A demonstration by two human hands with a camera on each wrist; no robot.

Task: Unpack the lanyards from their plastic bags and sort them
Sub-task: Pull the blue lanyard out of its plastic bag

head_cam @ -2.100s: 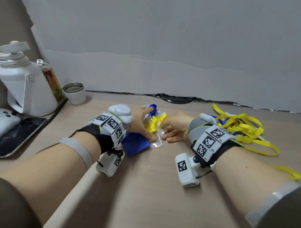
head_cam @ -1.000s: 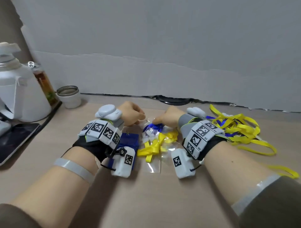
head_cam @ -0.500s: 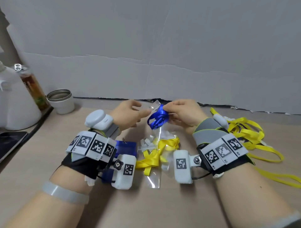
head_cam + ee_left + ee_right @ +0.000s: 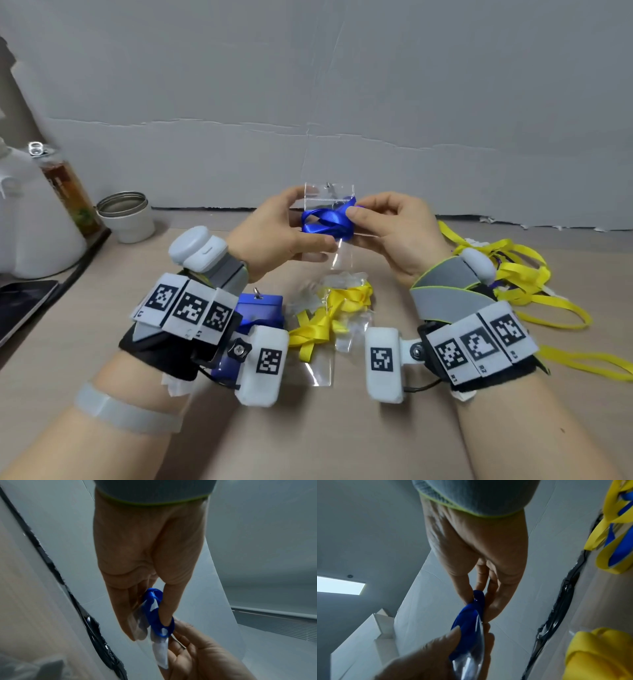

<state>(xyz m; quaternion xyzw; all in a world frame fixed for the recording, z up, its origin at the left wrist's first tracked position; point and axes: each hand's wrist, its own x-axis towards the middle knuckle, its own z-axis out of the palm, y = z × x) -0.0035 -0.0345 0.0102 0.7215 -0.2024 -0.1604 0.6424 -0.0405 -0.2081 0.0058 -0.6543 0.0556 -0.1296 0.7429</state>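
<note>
Above the table I hold up a clear plastic bag (image 4: 328, 193) with a folded blue lanyard (image 4: 323, 221) in it. My left hand (image 4: 310, 221) grips the bag's left side between thumb and fingers. My right hand (image 4: 356, 208) pinches the right end of the lanyard. In the left wrist view the left hand (image 4: 150, 628) closes on the blue lanyard (image 4: 154, 612) and the bag (image 4: 160, 654). In the right wrist view the right hand (image 4: 477, 601) pinches the blue lanyard (image 4: 469, 622), which bulges from the bag (image 4: 469, 662). Whether plastic lies between the right fingers and the ribbon I cannot tell.
Bagged yellow lanyards (image 4: 339, 308) and a blue packet (image 4: 263, 311) lie on the table between my wrists. Loose yellow and blue lanyards (image 4: 513, 274) are piled at the right. At the left stand a white jug (image 4: 30, 222), a bottle (image 4: 68, 192), a cup (image 4: 126, 216) and a tablet (image 4: 20, 308).
Both hands have lifted the bag with the blue lanyard off the table and raised it. The bag now stands upright between them. The yellow bags stayed on the table.
</note>
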